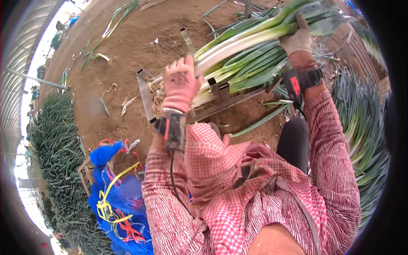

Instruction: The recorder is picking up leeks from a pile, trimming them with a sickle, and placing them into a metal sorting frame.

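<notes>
My left hand (182,83), in a pink-and-white glove, is closed round the white root end of several long green onions (242,42). Further right, my gloved right hand (298,39) grips the same onions at their green leaves, thumb on top. They are held slantwise, roots lower left and leaves upper right. Beneath them more green onions (255,70) lie in a low metal rack (229,104) with short upright posts. Roots show at the rack's left end, under and beside my left wrist. The leaf tips at the upper right are blurred.
Blue netting (121,195) with yellow and red ties lies at lower left. Behind it spreads a large mass of green onions (63,170). Another heap (357,114) lies along the right. Loose leaves (112,25) are scattered on the bare soil (123,55).
</notes>
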The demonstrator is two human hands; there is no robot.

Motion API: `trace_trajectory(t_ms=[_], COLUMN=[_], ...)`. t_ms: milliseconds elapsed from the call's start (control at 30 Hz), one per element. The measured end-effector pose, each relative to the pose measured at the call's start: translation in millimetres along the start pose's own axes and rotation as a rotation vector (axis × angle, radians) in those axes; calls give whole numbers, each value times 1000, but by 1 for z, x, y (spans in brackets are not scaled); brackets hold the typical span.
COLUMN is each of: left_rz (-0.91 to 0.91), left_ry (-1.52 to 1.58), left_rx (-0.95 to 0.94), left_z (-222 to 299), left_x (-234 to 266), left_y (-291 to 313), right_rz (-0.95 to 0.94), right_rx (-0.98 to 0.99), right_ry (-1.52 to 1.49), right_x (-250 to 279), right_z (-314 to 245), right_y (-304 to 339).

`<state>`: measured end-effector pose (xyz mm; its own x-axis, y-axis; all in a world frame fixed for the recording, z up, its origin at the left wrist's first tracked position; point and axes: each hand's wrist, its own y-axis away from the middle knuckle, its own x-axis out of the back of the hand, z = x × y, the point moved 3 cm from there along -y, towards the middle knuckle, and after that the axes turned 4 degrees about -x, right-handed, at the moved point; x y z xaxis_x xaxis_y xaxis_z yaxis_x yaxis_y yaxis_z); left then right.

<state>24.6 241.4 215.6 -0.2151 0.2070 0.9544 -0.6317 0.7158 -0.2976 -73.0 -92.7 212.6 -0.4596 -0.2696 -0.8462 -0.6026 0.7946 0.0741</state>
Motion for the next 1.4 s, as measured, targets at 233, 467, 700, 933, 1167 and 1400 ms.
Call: trace_trajectory(t_ms=[233, 467, 700, 933, 1167, 1400], left_rz=[54, -539, -648, -661, -452, -514], left_ry=[-40, -102, -163, -199, -218, -369], left_rx=[-136, 173, 288, 359, 327, 241], left_z=[-80, -183, -165, -170, -180, -175], left_x=[-116, -264, -254, -233, -204, -189], left_y=[-11, 87, 90, 92, 84, 86], right_rz=[-64, -16, -798, -1116, -1021, -953], right_rx=[-311, -897, -3, 203, 211, 303], right_ry=[134, 857, 1926, 2506, 2523, 2484], right_x=[35, 87, 12, 66, 63, 68], right_z=[71, 113, 124, 188, 185, 192], right_y=[-11, 45, 25, 18, 22, 25])
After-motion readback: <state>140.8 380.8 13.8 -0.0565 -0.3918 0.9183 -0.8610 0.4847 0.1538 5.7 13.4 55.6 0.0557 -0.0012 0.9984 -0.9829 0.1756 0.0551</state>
